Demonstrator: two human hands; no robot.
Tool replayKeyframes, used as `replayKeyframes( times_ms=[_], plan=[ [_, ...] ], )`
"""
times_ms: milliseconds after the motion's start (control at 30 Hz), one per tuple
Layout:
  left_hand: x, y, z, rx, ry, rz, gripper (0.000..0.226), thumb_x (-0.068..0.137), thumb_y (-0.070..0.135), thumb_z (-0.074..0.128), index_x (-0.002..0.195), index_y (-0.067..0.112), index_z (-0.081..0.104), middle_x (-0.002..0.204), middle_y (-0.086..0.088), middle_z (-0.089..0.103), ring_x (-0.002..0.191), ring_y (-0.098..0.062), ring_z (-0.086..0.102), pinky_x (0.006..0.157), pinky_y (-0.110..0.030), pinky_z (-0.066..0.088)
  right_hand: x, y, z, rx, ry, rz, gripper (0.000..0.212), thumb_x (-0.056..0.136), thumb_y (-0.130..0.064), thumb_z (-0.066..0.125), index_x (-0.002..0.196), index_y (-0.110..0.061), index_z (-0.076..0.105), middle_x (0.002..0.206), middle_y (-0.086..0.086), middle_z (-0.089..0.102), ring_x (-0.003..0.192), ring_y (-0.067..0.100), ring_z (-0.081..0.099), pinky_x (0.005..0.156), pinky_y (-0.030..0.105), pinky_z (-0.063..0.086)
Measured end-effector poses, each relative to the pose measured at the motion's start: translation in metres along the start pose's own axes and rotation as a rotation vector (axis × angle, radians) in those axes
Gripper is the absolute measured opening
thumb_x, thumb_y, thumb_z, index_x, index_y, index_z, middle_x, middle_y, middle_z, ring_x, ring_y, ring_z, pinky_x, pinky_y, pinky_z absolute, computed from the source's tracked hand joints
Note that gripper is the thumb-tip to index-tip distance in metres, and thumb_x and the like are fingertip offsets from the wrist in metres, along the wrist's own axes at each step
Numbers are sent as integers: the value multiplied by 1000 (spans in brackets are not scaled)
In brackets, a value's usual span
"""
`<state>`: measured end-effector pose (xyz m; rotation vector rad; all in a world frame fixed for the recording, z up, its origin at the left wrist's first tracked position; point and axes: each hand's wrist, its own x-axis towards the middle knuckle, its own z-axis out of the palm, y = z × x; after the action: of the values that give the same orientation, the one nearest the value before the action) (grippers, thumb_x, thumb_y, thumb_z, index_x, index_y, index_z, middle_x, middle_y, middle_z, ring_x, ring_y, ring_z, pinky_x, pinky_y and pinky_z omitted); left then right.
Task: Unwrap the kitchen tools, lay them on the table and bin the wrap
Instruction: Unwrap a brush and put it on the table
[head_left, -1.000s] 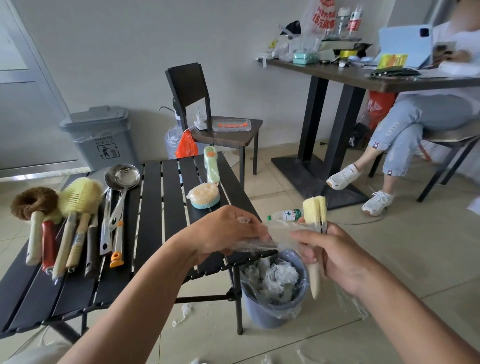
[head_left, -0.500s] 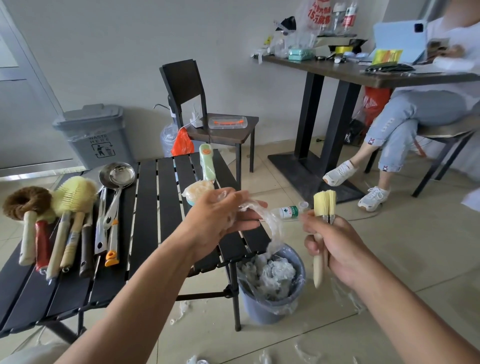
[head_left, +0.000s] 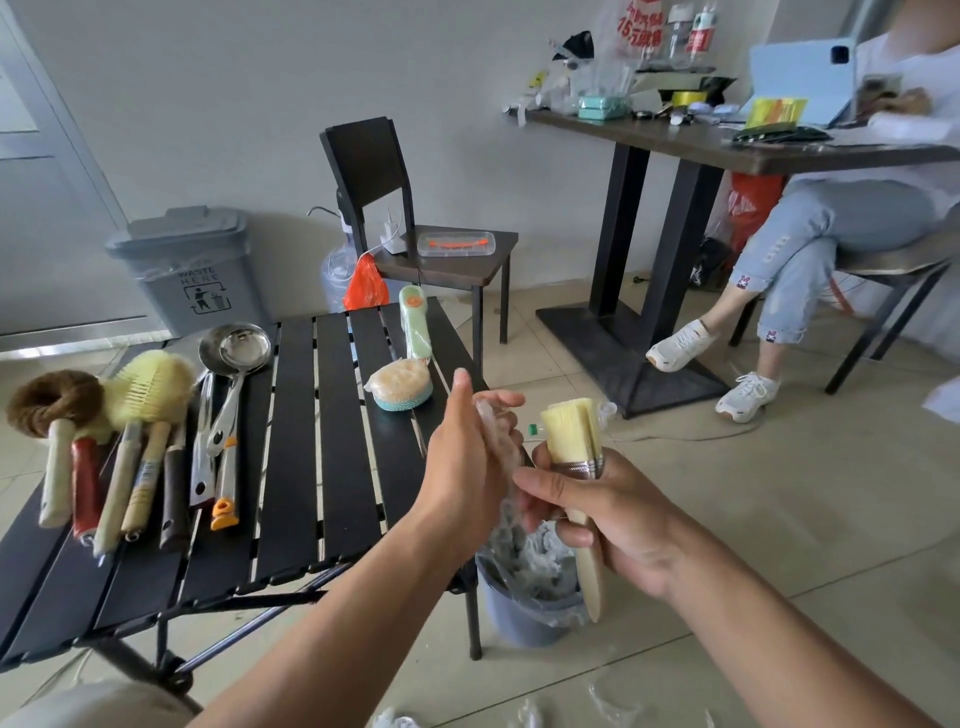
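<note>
While the lidded grey waste bin is standing by the wall at far left with its contents hidden, the black slatted tabletop is carrying the unwrapped tools in a row: a brown coir brush, a yellow bottle brush, two steel ladles and an orange-tipped tool. Farther right on it, a green-handled sponge brush is lying with film over its head. Behind, a clear plastic box holding something orange is sitting on a chair.

The left hand is showing a wide grip, fingers nearly straight, with the plastic wrap lying against its palm and trailing down. Touching it, the right hand is closing its grip round the pastry brushes, bristles up, off the tabletop. Directly below the hands, the small blue bin with a liner is holding crumpled wrap.

Half a second earlier the hands were apart, the left one lifting the wrap above the tabletop edge. Now they are meeting over the bin, and the wrap is hanging toward it.
</note>
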<state>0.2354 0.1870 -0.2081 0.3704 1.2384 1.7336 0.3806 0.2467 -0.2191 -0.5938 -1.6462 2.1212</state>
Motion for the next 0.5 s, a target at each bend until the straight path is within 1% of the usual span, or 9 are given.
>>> replayKeyframes(
  times_ms=[67, 100, 133, 167, 233, 300, 367, 433, 500],
  plan=[
    [-2, -1, 5, -162, -70, -76, 29, 94, 44, 54, 78, 21, 60, 77, 2, 47, 67, -16, 51, 70, -34, 39, 0, 0, 3, -18, 33, -4, 13, 82, -22, 88, 76, -23, 77, 91, 17, 78, 76, 22, 76, 46, 16, 37],
    [-3, -2, 6, -192, -84, -89, 19, 87, 38, 56, 76, 22, 57, 75, 2, 46, 60, -15, 51, 66, -31, 36, 0, -1, 3, -11, 56, -4, 13, 82, -22, 90, 76, -24, 79, 92, 18, 78, 77, 23, 77, 46, 16, 38],
    [-3, -3, 5, -191, -83, -91, 15, 83, 35, 56, 77, 21, 58, 76, 1, 51, 57, -17, 56, 63, -30, 38, 0, 0, 3, 2, 78, -7, 11, 81, -23, 90, 78, -23, 80, 92, 18, 78, 78, 23, 78, 46, 16, 39],
    [-2, -5, 5, -172, -80, -82, 16, 83, 34, 56, 84, 19, 63, 83, -2, 59, 61, -21, 63, 62, -31, 44, 1, -1, 3, 19, 97, -12, 10, 80, -24, 90, 81, -21, 80, 92, 18, 78, 79, 24, 78, 46, 17, 40],
    [0, -8, 7, -97, -94, -54, 26, 89, 31, 55, 105, 16, 69, 105, -11, 69, 79, -32, 70, 60, -35, 51, 3, 0, 3, 78, 148, -36, 17, 79, -27, 92, 86, -18, 80, 96, 16, 78, 81, 23, 76, 46, 18, 40],
    [1, -14, 14, -15, -138, -12, 28, 102, 28, 48, 111, 14, 71, 108, -18, 71, 85, -34, 71, 59, -38, 53, 6, 0, 3, 145, 243, -81, 21, 78, -30, 92, 89, -18, 79, 98, 12, 78, 79, 17, 72, 46, 19, 40],
    [0, -23, 18, 113, -202, 43, 38, 113, 31, 40, 114, 11, 73, 104, -18, 74, 86, -27, 71, 65, -38, 55, 9, -2, -1, 187, 356, -122, 23, 83, -29, 90, 95, -13, 79, 100, 12, 80, 81, 16, 75, 45, 18, 42],
    [1, -30, 21, 219, -279, 80, 41, 116, 34, 39, 125, 11, 71, 114, -17, 76, 97, -25, 72, 84, -39, 57, 9, -4, -10, 214, 444, -127, 17, 91, -22, 83, 99, -7, 80, 100, 15, 82, 83, 20, 79, 47, 19, 47],
    [5, -31, 19, 264, -330, 87, 33, 115, 27, 45, 130, 12, 70, 121, -15, 77, 109, -28, 75, 99, -43, 57, 9, -5, -22, 121, 515, -99, 17, 94, -21, 80, 102, -6, 78, 97, 12, 83, 85, 22, 81, 48, 19, 48]
  ],
)
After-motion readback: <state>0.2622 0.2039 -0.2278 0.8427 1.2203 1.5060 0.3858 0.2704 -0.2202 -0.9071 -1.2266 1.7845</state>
